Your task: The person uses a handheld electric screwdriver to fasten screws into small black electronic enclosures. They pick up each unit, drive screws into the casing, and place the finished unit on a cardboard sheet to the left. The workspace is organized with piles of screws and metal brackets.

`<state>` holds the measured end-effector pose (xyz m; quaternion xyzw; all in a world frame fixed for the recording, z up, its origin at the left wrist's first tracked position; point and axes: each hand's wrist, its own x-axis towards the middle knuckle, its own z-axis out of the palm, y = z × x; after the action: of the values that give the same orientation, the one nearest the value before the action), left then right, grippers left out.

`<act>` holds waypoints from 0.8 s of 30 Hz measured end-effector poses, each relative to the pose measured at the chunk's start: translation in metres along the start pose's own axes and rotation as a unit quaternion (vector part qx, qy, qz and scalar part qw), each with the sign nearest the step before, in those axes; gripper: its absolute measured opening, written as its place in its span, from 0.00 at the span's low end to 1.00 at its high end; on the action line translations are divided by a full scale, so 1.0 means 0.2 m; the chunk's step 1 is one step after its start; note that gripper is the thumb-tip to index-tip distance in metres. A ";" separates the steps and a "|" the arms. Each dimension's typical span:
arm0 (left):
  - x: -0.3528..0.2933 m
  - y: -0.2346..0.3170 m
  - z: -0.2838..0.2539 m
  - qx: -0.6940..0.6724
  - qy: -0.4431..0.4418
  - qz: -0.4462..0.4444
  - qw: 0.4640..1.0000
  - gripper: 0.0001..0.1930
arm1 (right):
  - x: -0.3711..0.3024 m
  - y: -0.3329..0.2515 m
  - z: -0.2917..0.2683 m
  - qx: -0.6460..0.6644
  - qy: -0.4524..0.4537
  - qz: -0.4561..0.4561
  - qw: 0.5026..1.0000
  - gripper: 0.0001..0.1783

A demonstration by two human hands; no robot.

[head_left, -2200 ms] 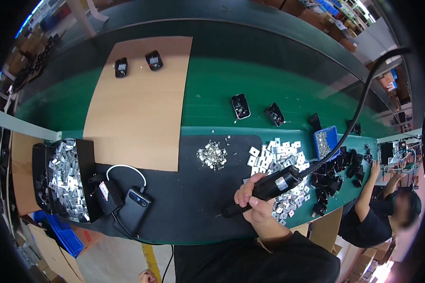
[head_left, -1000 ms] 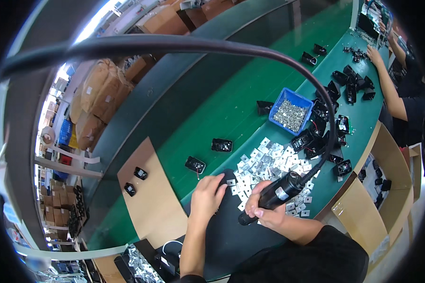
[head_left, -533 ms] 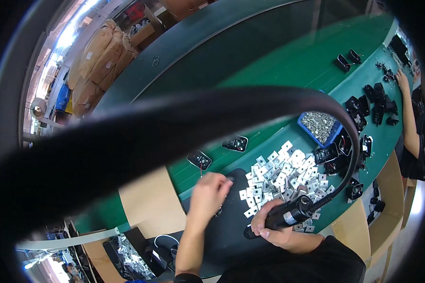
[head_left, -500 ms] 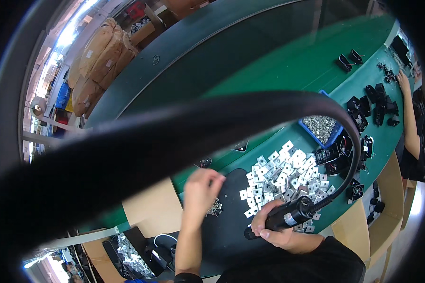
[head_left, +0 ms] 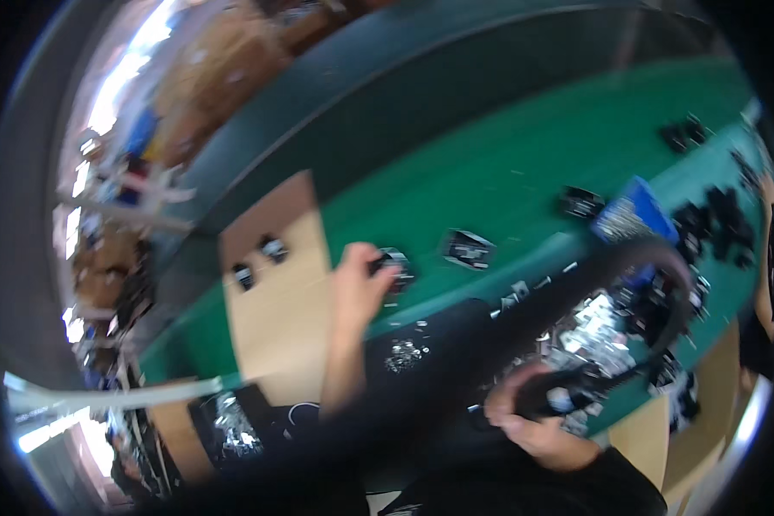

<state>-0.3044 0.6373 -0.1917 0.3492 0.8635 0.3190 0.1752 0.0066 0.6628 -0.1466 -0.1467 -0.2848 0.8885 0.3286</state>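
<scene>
My left hand is at the green bench, its thumb and fingers closed around the edge of a small black housing; motion blurs the grip. My right hand is wrapped around a black electric screwdriver, held roughly level over the bench. A thick dark cable curves across the picture and hides part of the bench. Beyond the screwdriver lies a pile of silver metal plates. Small loose screws lie on the black mat between my hands.
Another black housing sits to the right of my left hand. A cardboard sheet bears two small black parts. A blue bin of small metal pieces stands right, near several black housings. A co-worker's arm is at far right.
My left hand has moved away from me, from beside the screws to the black housing. The view has shifted, showing more of the cardboard sheet. My right hand keeps hold of the screwdriver.
</scene>
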 end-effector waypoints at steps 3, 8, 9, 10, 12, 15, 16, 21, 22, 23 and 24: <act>0.02 0.04 -0.03 -0.001 -0.003 0.102 0.995 0.19 | -0.03 -0.01 0.03 -0.051 0.036 -0.029 0.998 0.27; -0.22 0.11 -0.27 -0.002 0.037 0.097 0.995 0.13 | -0.03 0.08 0.11 -0.052 0.039 -0.057 0.996 0.27; -0.29 0.13 -0.29 -0.026 0.048 0.121 0.991 0.13 | -0.02 0.08 0.11 -0.084 0.044 -0.061 0.994 0.28; -0.40 0.14 -0.33 -0.047 0.058 0.140 0.987 0.12 | -0.01 0.08 0.12 -0.114 0.050 -0.062 0.990 0.29; -0.63 0.17 -0.38 -0.065 0.029 0.155 0.985 0.12 | -0.01 0.10 0.08 -0.145 0.048 -0.074 0.986 0.30; -0.96 0.11 -0.35 -0.031 -0.028 0.136 0.990 0.15 | 0.02 0.11 0.11 -0.161 0.067 -0.050 0.983 0.31; -1.10 0.07 -0.30 -0.109 -0.011 0.064 0.992 0.14 | 0.03 0.12 0.08 -0.164 0.062 -0.046 0.983 0.31; -1.27 0.01 -0.18 -0.083 -0.016 0.034 0.996 0.17 | 0.15 0.12 0.15 -0.159 0.060 -0.086 0.982 0.26; -1.25 0.02 -0.15 -0.132 -0.019 0.031 0.991 0.16 | 0.17 0.11 0.07 -0.161 0.045 -0.099 0.981 0.26; -1.27 0.04 -0.17 -0.127 0.001 -0.001 0.992 0.15 | 0.21 0.17 0.02 -0.120 0.020 -0.100 0.988 0.25; -1.27 0.03 -0.17 -0.122 0.008 0.018 0.992 0.15 | 0.24 0.18 0.00 -0.105 0.004 -0.110 0.988 0.25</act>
<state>-0.1435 0.4448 -0.1414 0.3381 0.8130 0.4278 0.2043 -0.0466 0.6714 -0.1717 -0.1517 -0.3897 0.8115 0.4081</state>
